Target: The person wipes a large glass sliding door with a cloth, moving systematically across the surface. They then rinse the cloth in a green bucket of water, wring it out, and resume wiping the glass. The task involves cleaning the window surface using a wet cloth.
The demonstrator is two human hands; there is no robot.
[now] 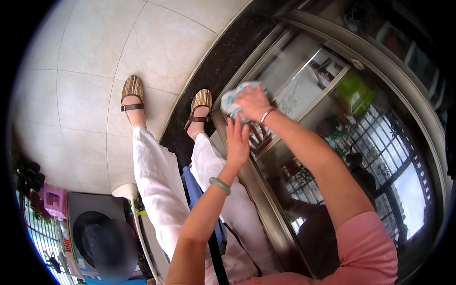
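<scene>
Cloth [233, 100] bunched in right hand [253, 102] fingers against glass door [304, 90]; left hand [237, 142] flat, open.

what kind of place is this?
Most likely a home, at a balcony or patio doorway. A metal-framed sliding glass door sits on a dark stone threshold beside a pale tiled floor. The right hand presses a cloth against the glass.

Single head-worn fisheye view, looking steeply down along the person's own body to the tiled floor [95, 57] and sandalled feet. Both forearms enter from the lower edge at close range (straight lines bow toward the rim), with the glass door [332, 156] filling the right half.
</scene>
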